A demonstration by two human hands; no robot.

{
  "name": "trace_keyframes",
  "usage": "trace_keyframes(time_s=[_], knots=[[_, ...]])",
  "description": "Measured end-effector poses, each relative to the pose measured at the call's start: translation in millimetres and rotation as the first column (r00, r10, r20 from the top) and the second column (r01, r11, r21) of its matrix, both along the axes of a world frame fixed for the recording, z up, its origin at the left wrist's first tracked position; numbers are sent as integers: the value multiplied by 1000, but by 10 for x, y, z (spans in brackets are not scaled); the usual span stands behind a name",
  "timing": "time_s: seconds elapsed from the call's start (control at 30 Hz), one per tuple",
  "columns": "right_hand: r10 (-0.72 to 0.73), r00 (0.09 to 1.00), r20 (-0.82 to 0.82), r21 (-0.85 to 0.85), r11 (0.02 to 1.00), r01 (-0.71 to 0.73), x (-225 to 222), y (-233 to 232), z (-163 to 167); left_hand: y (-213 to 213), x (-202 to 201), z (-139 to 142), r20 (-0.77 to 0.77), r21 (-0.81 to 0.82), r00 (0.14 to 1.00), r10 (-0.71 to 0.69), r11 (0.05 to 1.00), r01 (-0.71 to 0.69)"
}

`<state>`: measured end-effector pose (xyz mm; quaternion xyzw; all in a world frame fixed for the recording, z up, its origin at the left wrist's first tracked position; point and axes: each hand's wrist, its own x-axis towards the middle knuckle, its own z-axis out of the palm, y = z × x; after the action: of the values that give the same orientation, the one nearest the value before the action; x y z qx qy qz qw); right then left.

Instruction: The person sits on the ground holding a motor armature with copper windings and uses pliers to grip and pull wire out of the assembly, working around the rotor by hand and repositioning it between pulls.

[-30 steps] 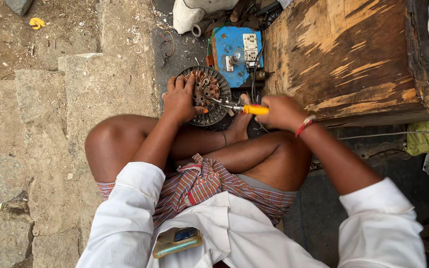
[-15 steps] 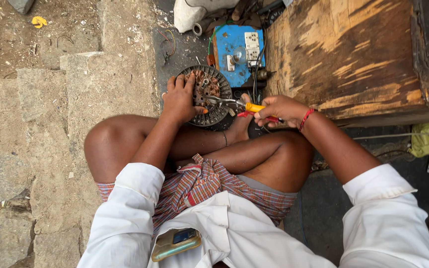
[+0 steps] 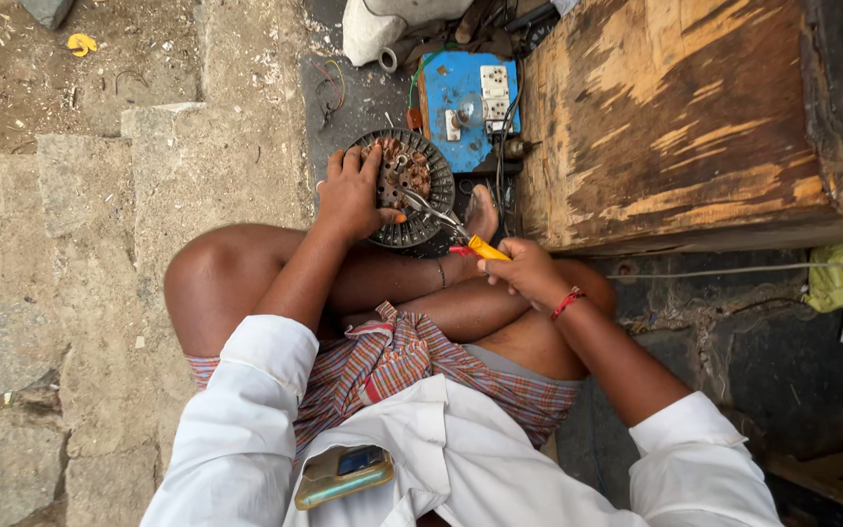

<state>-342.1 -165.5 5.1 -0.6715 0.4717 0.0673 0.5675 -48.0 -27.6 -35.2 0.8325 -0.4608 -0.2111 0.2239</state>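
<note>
One round motor stator point(image 3: 404, 195) rested on the person's crossed legs, its ring of copper windings facing up. There were two hands at it and one pair of pliers point(image 3: 451, 229). The left hand point(image 3: 351, 193) lay spread over the stator's left rim, fingers curled onto the windings, holding it steady. The right hand point(image 3: 529, 273), with a red thread at the wrist, was closed around the pliers' yellow and red handles; it sat just below and to the right of the stator, and the metal nose of the pliers reached up-left onto the windings near the middle. Behind the stator stood one blue switchboard point(image 3: 465, 102) with sockets, and to its right one worn wooden box point(image 3: 675, 117). One phone point(image 3: 343, 473) poked out of the white shirt's pocket. Rough stone slabs point(image 3: 90, 224) lay on the person's left.
</note>
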Motion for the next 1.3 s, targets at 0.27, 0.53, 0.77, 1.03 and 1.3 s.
trace_keyframes(time_s=[0.27, 0.53, 0.77, 1.03, 1.3], knots=[[-154, 971, 184, -151, 971, 183, -156, 649, -665, -53, -21, -41, -2, -21, 1000, 12, 1000, -12], [-220, 928, 300, -172, 945, 280, 241, 897, -760, 3, -40, -9, 14, -40, 1000, 2, 999, -2], [-262, 941, 215, -175, 937, 301, -190, 633, -223, -8, -19, -11, -12, 14, 1000, -3, 1000, 4], [54, 998, 31, -339, 940, -41, -755, 580, 63, -56, -92, -55, -32, 16, 999, -27, 999, 28], [143, 986, -91, -497, 851, -169, -631, 191, 36, -77, -128, 29, -13, -48, 999, -45, 998, 44]])
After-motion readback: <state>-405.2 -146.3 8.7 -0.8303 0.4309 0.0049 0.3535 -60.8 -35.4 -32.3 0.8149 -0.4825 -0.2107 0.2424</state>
